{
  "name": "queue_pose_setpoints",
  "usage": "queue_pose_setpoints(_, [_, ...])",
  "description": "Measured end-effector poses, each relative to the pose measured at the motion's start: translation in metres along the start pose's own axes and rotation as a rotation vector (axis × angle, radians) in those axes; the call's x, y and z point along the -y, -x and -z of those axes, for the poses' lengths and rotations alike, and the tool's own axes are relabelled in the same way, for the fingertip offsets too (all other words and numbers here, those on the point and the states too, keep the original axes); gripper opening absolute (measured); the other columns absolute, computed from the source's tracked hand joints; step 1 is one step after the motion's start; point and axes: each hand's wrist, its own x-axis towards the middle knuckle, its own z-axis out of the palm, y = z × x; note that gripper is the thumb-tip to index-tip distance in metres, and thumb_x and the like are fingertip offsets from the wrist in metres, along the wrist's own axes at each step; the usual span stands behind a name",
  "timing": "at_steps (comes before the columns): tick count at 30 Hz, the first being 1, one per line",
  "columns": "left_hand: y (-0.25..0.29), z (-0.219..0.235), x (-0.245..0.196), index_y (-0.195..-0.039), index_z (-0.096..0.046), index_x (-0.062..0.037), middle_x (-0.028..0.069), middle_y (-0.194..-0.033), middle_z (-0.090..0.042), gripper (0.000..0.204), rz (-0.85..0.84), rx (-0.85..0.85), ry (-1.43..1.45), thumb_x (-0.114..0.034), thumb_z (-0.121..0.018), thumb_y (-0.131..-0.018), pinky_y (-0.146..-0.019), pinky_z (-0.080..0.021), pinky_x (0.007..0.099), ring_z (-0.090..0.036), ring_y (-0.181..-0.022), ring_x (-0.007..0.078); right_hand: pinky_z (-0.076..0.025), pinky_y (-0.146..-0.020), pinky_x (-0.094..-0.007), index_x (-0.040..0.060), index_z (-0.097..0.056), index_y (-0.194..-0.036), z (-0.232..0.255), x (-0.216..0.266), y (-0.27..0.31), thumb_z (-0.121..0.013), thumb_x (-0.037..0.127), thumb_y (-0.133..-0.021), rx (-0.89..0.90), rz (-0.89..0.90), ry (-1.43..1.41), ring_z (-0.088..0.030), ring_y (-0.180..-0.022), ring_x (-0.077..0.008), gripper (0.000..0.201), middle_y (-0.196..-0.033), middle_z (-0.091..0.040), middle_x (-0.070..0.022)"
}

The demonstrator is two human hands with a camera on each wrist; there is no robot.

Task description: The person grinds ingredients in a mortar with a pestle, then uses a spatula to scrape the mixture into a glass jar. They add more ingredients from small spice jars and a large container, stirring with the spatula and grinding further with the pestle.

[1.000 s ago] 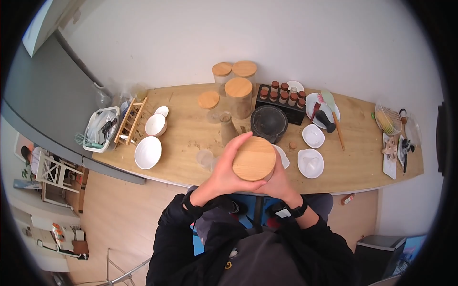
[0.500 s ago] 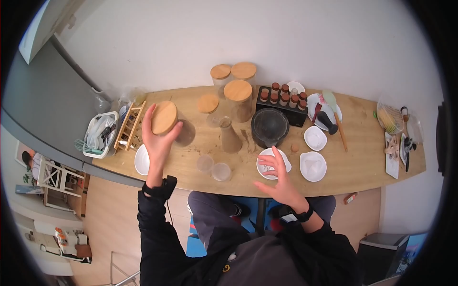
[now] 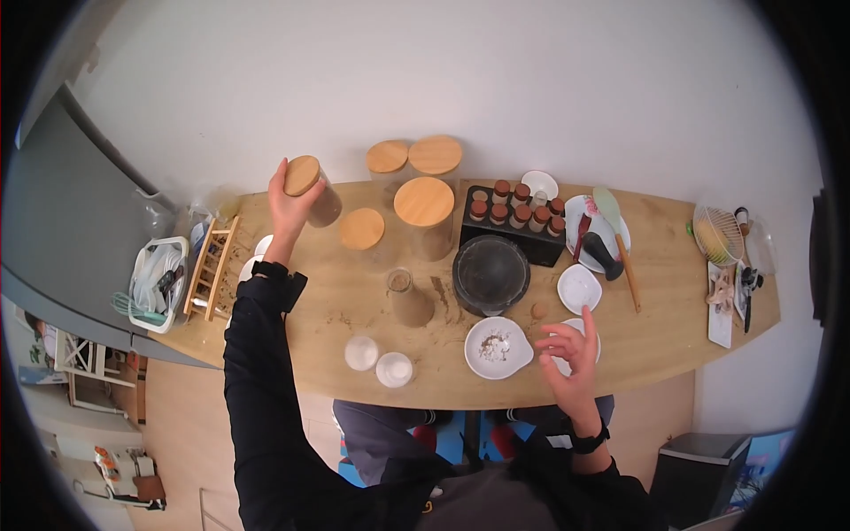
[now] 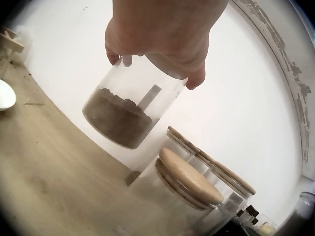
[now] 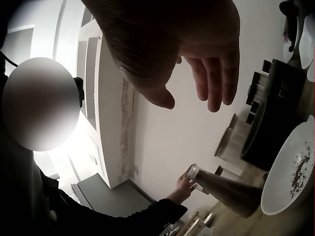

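Observation:
At the back left, my left hand [image 3: 290,212] grips a clear jar [image 3: 326,209] near its round wooden lid [image 3: 302,174]. In the left wrist view the jar [image 4: 120,115] tilts and holds brown powder, with a pale flat strip standing in it. My right hand [image 3: 574,367] hangs over the right front of the table with loosely bent fingers and nothing in them. Under it a white dish [image 3: 591,343] is partly hidden. To its left sits a white spouted bowl [image 3: 476,365] with dark bits inside.
Several wooden-lidded jars [image 3: 425,202] stand along the back, beside a black rack of spice bottles [image 3: 513,234]. A black stone mortar [image 3: 491,276], a flask of brown powder [image 3: 410,301] and small clear cups [image 3: 361,353] occupy the middle. A wooden rack [image 3: 212,265] stands at the left.
The jar has gone from between both hands in front of the body to the back left, held by the left hand alone. The right hand has let go and moved right.

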Motion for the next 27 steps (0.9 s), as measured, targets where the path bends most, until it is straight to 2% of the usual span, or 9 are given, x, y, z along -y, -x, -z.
queue_pose_setpoints(7, [-0.025,-0.041,0.049,-0.133,-0.040,0.0069,0.0199,-0.127,-0.047,0.090,0.055,0.037,-0.042,-0.032,-0.083,-0.064,-0.100,-0.040,0.0382,-0.047,-0.119,0.0288,-0.047,-0.080,-0.0273,0.0004,-0.025,-0.141,0.017,-0.009,-0.046,-0.052,-0.006,-0.085,-0.346,0.085,0.142,-0.060,-0.091,-0.0173,0.062,-0.114,-0.055,-0.0135])
queue_pose_setpoints(10, [-0.030,-0.055,0.060,-0.133,-0.040,0.0063,0.0198,-0.128,-0.047,0.091,0.034,0.080,-0.107,-0.033,-0.083,-0.064,-0.100,-0.040,0.0381,-0.046,-0.119,0.0290,-0.047,-0.080,-0.0272,0.0004,-0.026,-0.141,0.018,-0.016,-0.054,-0.052,-0.006,-0.086,-0.393,0.090,0.138,-0.060,-0.092,-0.0173,0.061,-0.113,-0.055,-0.0136])
queue_pose_setpoints(17, [-0.034,-0.079,0.070,-0.134,-0.040,0.0047,0.0190,-0.129,-0.046,0.090,0.024,0.165,-0.099,-0.034,-0.083,-0.064,-0.100,-0.040,0.0380,-0.046,-0.120,0.0293,-0.048,-0.079,-0.0276,0.0011,-0.030,-0.139,0.012,-0.034,-0.052,-0.051,-0.005,-0.087,-0.357,0.007,0.158,-0.060,-0.089,-0.0168,0.056,-0.112,-0.056,-0.0131])
queue_pose_setpoints(27, [-0.029,-0.099,0.075,-0.134,-0.039,0.0050,0.0203,-0.128,-0.046,0.091,-0.010,0.193,-0.048,-0.035,-0.082,-0.065,-0.101,-0.039,0.0389,-0.045,-0.120,0.0307,-0.047,-0.079,-0.0273,0.0016,-0.033,-0.138,0.015,-0.042,-0.051,-0.052,-0.005,-0.087,-0.364,0.021,0.223,-0.060,-0.088,-0.0164,0.054,-0.112,-0.057,-0.0128])
